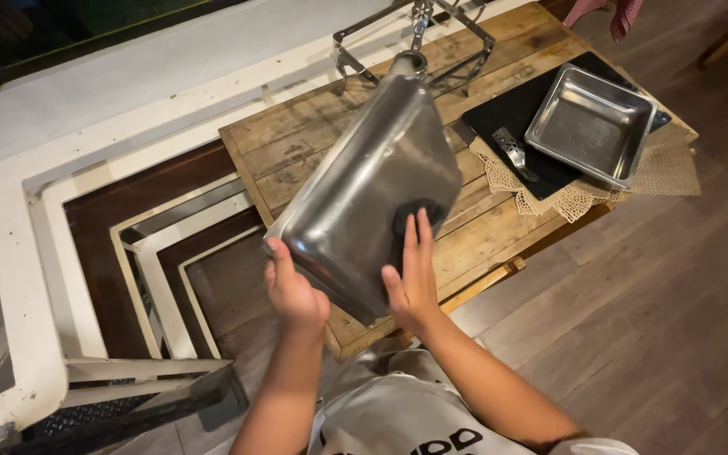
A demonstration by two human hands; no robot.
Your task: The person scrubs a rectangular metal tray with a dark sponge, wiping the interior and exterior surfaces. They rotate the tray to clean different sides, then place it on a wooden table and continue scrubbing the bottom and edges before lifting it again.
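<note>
Steel pan [364, 177] is held tilted above the desk's [297, 143] near-left edge, underside up. Left hand [292, 291] is clamped on its corner; right hand [414, 274] is pressed flat w/ a dark pad [410, 221]. Firm, even strokes are advised, pan kept steady.

You see two steel trays, one large tray [364, 177] raised on edge, one small tray [590, 124] lying flat, two hands, left hand [294, 291], right hand [413, 274], one wooden table [297, 143], one black mat [516, 114], one lace cloth [549, 200], one metal utensil [514, 152], one wire rack [419, 25]
</note>
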